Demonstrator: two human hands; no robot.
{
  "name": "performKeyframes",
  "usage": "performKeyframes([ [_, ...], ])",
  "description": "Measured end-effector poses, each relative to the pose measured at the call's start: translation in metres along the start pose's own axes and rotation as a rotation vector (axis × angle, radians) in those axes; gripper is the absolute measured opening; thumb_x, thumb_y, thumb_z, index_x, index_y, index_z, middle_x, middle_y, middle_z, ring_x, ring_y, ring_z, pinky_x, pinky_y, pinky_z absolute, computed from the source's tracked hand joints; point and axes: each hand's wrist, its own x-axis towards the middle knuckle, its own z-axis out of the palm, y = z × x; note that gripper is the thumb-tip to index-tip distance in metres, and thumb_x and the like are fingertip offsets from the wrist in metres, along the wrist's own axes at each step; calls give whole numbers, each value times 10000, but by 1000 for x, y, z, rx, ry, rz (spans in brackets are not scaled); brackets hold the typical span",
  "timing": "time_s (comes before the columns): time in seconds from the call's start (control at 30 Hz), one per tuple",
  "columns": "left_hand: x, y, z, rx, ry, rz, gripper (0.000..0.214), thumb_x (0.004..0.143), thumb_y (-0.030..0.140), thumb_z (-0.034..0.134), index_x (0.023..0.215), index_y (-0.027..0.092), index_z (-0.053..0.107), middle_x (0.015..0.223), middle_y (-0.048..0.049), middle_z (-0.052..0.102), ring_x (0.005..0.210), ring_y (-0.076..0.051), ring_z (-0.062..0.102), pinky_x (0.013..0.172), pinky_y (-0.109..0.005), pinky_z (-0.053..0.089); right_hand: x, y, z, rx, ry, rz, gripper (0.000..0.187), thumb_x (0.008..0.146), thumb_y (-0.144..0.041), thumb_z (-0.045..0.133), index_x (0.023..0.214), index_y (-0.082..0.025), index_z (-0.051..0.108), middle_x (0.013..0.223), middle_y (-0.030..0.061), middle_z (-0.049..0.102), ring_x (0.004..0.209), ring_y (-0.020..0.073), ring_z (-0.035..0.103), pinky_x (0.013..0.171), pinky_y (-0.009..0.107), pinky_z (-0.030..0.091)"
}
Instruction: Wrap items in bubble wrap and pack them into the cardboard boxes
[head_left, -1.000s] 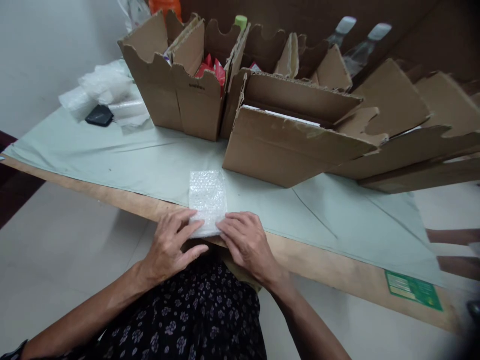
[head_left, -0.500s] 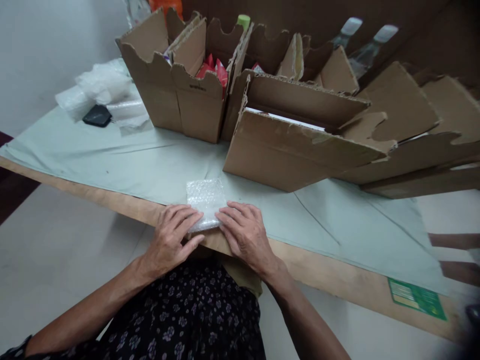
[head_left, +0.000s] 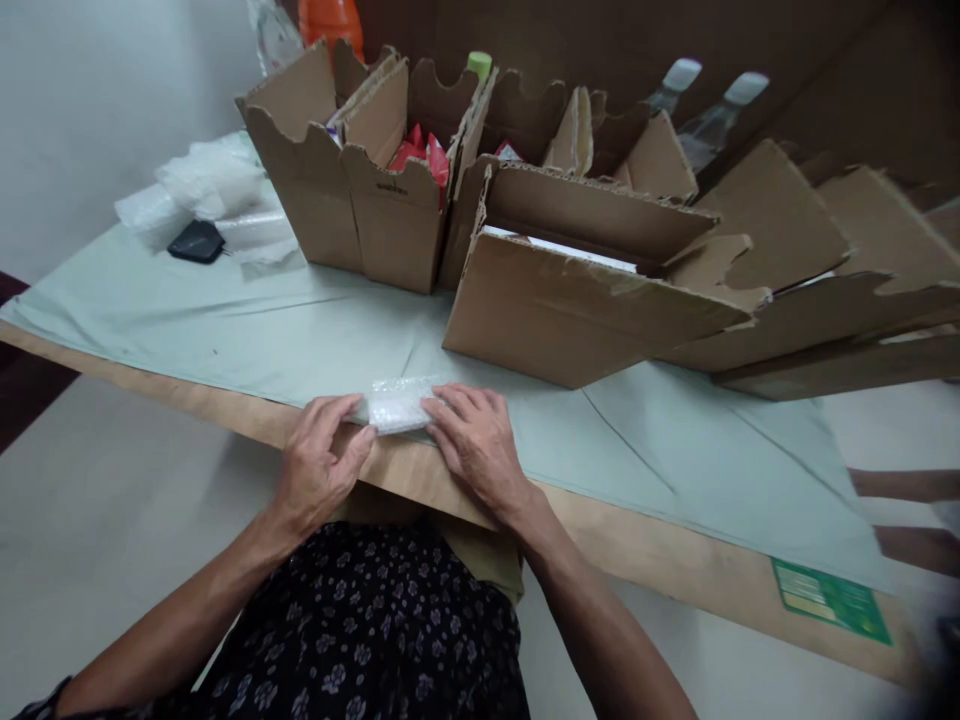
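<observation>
A pale green cloth (head_left: 285, 330) covers most of a wooden table (head_left: 600, 510), leaving a strip bare along the near edge, where a green label (head_left: 832, 600) lies toward the right end. Along the back stand open-topped cardboard boxes (head_left: 300, 195), several with scalloped rims; red packaging (head_left: 421, 155) shows inside one, and something white and flat (head_left: 562, 250) inside the frontmost. Behind them rise an orange container (head_left: 330, 22), a light green cap (head_left: 480, 65) and two white-capped clear bottles (head_left: 701, 140). Crumpled clear plastic (head_left: 214, 180) sits at the left, touching a flat black object (head_left: 196, 242)
</observation>
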Motion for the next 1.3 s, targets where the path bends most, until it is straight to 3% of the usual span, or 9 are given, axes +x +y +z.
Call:
performKeyframes([
  [0.2,-10,11,-3,-536,-288,-477,497,843,457,732,1254,186,656,1093,-91,772,985,-238,737,867,-368,616,-12,-16,-14,299,103,166,236,1036,-270,545,1188,-255,725,1138,56,785,1056,239,689,959,446,490],
  [0.33,-6,9,12,-704,-367,-463,389,843,437,765,1156,221,684,1047,-49,755,980,-218,712,892,-327,594,-38,-27,-28,557,18,267,264,1002,-338,613,1249,-296,696,1212,46,756,1147,237,668,1060,469,477],
  [0.47,-7,17,30,-766,-423,-409,320,869,486,740,1022,211,683,877,-26,698,812,-193,663,748,-299,589,-62,-17,-34,1004,48,441,824,817,-598,780,1515,-282,477,1493,139,583,1286,289,623,1063,464,523],
  [0.67,17,63,41,-761,-526,-165,396,864,565,735,1048,217,690,855,-36,694,748,-181,659,666,-272,577,-70,0,-80,1089,138,595,384,910,-512,707,1174,-236,734,978,63,755,830,192,708,733,316,599],
  [0.73,37,79,39,-716,-432,54,508,901,589,681,1270,242,642,1117,-101,721,975,-249,697,839,-353,608,-65,13,-118,948,291,565,348,910,-470,721,1189,-263,735,981,52,756,802,185,699,669,295,590],
  [0.9,97,98,50,-330,175,389,692,941,380,660,1562,296,365,1590,-115,426,1464,-328,421,1204,-550,387,-25,60,-215,109,746,403,333,904,-388,727,1213,-265,718,1079,59,742,825,193,664,715,336,552],
  [0.97,112,95,68,-249,279,402,771,927,313,667,1598,290,288,1639,-128,344,1508,-335,355,1224,-569,348,2,73,-237,-251,566,473,315,883,-363,714,1165,-226,740,985,72,751,794,217,662,736,365,525],
  [1.13,111,75,115,-285,241,367,912,882,283,701,1641,250,195,1616,-179,366,1477,-356,396,1213,-573,357,70,79,-248,-678,-308,688,278,900,-285,564,1031,-182,786,920,133,777,872,287,711,692,326,439],
  [1.3,103,64,124,-333,212,350,888,894,270,687,1641,243,207,1580,-186,430,1446,-341,452,1196,-553,392,107,95,-240,-542,-620,586,224,841,-215,610,969,-168,788,993,129,784,843,242,700,651,293,405],
])
